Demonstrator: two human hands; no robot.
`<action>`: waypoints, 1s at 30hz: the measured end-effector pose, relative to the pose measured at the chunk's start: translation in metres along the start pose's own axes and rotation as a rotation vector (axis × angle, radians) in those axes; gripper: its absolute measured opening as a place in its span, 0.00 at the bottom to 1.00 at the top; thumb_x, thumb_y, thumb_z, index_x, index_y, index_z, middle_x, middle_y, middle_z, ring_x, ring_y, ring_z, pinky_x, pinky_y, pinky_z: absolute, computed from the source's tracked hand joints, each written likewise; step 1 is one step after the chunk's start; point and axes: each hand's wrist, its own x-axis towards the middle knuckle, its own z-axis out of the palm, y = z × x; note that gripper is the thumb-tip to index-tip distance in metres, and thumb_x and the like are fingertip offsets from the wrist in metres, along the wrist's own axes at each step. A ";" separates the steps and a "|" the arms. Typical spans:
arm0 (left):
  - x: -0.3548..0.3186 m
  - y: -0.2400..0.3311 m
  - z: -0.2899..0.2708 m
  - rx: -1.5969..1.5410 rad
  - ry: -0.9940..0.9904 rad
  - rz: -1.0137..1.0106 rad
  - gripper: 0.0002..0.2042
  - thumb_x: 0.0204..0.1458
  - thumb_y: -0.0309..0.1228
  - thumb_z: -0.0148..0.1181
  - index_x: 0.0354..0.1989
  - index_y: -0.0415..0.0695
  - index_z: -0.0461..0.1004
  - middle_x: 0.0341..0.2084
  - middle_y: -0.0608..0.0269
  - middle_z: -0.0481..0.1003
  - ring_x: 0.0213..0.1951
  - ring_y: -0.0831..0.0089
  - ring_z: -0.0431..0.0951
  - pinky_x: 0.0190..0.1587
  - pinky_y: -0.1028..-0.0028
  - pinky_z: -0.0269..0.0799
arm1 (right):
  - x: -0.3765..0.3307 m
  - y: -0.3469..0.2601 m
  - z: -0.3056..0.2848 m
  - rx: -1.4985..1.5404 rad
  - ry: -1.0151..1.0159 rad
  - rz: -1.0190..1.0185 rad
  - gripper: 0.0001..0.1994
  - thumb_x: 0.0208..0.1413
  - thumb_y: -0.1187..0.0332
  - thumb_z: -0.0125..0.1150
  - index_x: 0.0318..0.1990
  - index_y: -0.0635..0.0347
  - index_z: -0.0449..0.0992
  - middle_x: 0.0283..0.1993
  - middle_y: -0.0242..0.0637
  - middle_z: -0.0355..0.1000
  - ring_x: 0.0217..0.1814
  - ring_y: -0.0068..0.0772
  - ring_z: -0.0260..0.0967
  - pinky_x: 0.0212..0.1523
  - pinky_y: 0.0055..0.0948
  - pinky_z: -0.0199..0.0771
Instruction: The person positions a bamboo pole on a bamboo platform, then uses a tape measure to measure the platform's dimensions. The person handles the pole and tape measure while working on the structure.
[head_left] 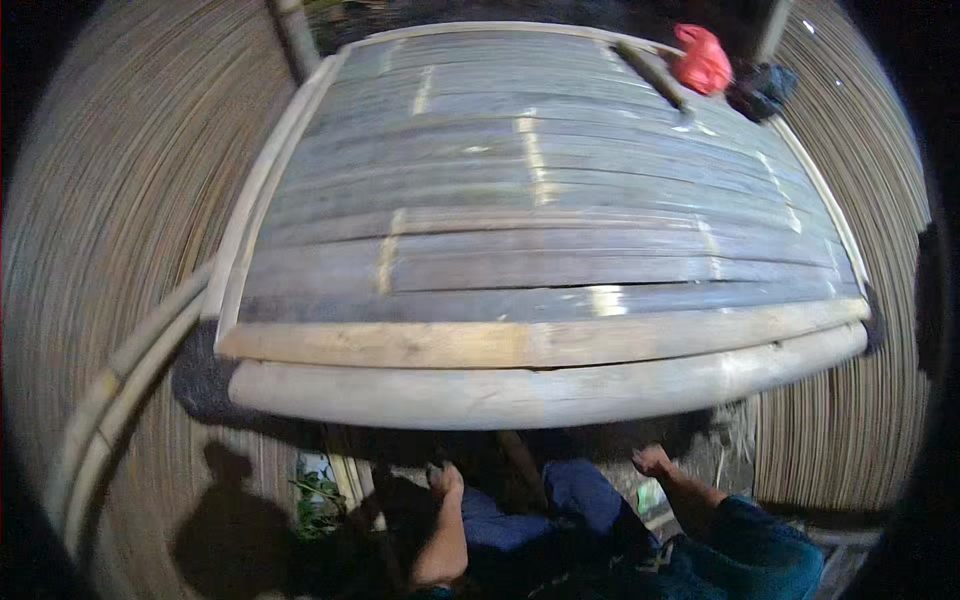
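Note:
A platform of flat grey bamboo slats fills the view, with pale poles along its sides. A thick round pale bamboo pole runs along its near edge. My left hand reaches up just beneath that pole, left of centre. My right hand is also just under the pole, right of centre, with its fingers curled. Both sets of fingertips sit in dark shadow under the platform, so I cannot tell whether they touch or hold anything. My knees in blue trousers are between my forearms.
A red plastic bag and a dark cloth bundle lie at the platform's far right corner, beside a dark stick. Woven bamboo matting spreads left and right. Two loose poles lean at the left. Small green plants grow below.

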 end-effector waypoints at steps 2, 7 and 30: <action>-0.066 0.045 -0.080 -0.018 -0.011 -0.267 0.42 0.68 0.63 0.46 0.79 0.41 0.57 0.75 0.41 0.60 0.74 0.42 0.60 0.75 0.51 0.56 | -0.062 -0.007 -0.020 0.140 -0.062 0.077 0.48 0.65 0.29 0.49 0.75 0.65 0.60 0.69 0.71 0.66 0.71 0.72 0.65 0.70 0.54 0.67; -0.133 0.088 -0.194 0.085 -0.088 -0.377 0.45 0.67 0.66 0.47 0.81 0.45 0.51 0.77 0.44 0.57 0.76 0.43 0.58 0.75 0.51 0.56 | -0.184 0.022 -0.088 0.441 0.021 0.305 0.50 0.65 0.29 0.49 0.80 0.61 0.52 0.72 0.69 0.65 0.76 0.67 0.62 0.74 0.48 0.64; -0.385 0.606 -0.020 0.144 0.209 1.252 0.13 0.68 0.39 0.59 0.39 0.41 0.81 0.26 0.50 0.79 0.28 0.47 0.78 0.32 0.55 0.73 | -0.348 0.246 -0.174 1.053 0.402 0.988 0.49 0.67 0.30 0.47 0.79 0.65 0.54 0.75 0.67 0.61 0.78 0.64 0.60 0.76 0.48 0.57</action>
